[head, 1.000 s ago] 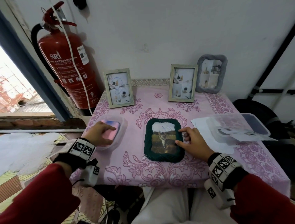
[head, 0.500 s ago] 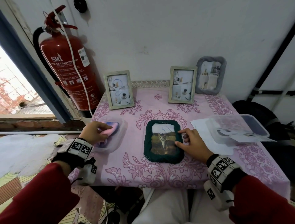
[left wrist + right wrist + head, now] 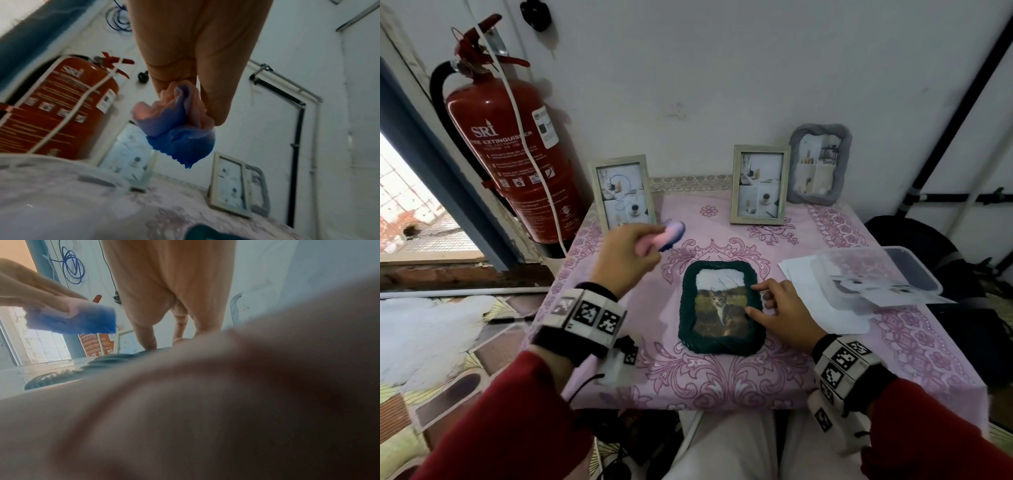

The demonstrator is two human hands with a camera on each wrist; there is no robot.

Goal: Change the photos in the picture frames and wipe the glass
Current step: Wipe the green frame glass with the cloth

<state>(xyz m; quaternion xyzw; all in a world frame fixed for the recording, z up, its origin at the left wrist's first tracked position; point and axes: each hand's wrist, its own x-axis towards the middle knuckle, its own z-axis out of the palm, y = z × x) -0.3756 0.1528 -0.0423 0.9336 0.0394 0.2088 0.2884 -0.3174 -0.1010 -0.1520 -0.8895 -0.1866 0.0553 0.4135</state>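
A dark green frame (image 3: 687, 308) with a cat photo lies flat in the middle of the pink tablecloth (image 3: 722, 377). My right hand (image 3: 780, 308) rests on the frame's right edge, fingers spread, with fingertips (image 3: 145, 337) touching the rim (image 3: 98, 365). My left hand (image 3: 626, 253) is raised above the table, up and left of the frame, and pinches a folded pink and blue cloth (image 3: 664, 236). In the left wrist view the cloth (image 3: 180, 129) hangs from the fingers (image 3: 216, 81). The right wrist view shows the cloth (image 3: 72, 319) at the left, in the air.
Three frames stand along the wall: a pale one (image 3: 625, 195) behind my left hand, another pale one (image 3: 760, 185), and a grey wavy one (image 3: 818, 164). A clear plastic box (image 3: 876, 274) sits on white papers at the right. A red fire extinguisher (image 3: 517, 164) hangs at the left.
My left hand has lifted the cloth out of the clear tub at the table's left and carried it up and to the right. The right hand stays on the green frame.
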